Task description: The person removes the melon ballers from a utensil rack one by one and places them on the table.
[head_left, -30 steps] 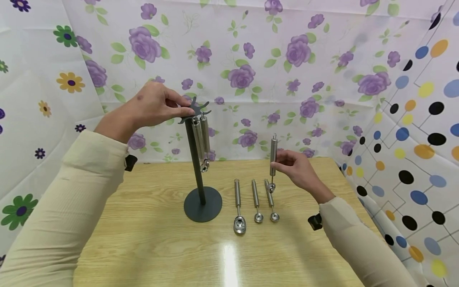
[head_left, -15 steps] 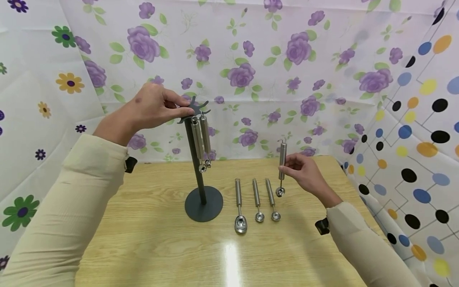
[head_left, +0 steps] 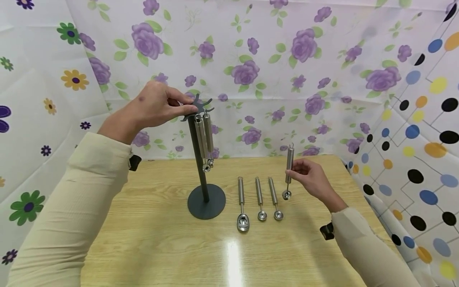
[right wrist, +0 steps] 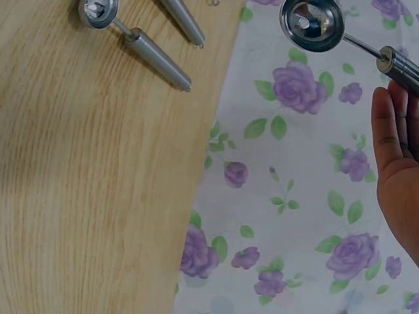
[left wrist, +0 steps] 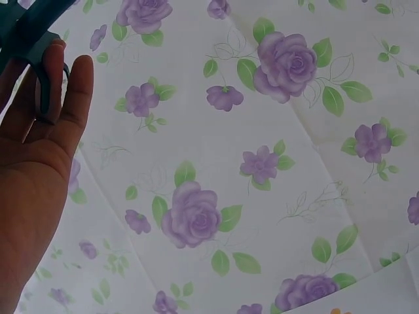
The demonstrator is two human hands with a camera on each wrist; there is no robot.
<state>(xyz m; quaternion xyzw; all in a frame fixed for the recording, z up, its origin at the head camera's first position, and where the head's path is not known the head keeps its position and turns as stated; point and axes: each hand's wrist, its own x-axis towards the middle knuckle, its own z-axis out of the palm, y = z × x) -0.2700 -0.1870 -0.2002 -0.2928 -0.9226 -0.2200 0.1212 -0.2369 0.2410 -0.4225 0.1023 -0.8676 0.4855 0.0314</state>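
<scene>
My left hand [head_left: 157, 104] pinches the hooked top of a dark utensil stand [head_left: 199, 159] between thumb and fingers. Two steel scoops [head_left: 201, 137] hang from its hooks on the right side. In the left wrist view, the left hand [left wrist: 46, 150] has its fingers at the dark hooks [left wrist: 44, 85]. On the right, my right hand [head_left: 310, 177] pinches a melon baller [head_left: 289, 163] by its steel handle, upright with the bowl down, just above the table. Its round bowl [right wrist: 313, 25] has a small hole, seen in the right wrist view.
On the wooden table [head_left: 172, 255] lie a larger oval-headed scoop [head_left: 242, 222] and two small melon ballers, one in the middle [head_left: 262, 215] and one to its right [head_left: 278, 214]. A flowered cloth [head_left: 251, 107] hangs behind; a dotted cloth [head_left: 426, 175] is at the right.
My right hand has moved right and slightly down with the melon baller, away from the tools lying in a row. The left hand keeps its hold on the stand's top.
</scene>
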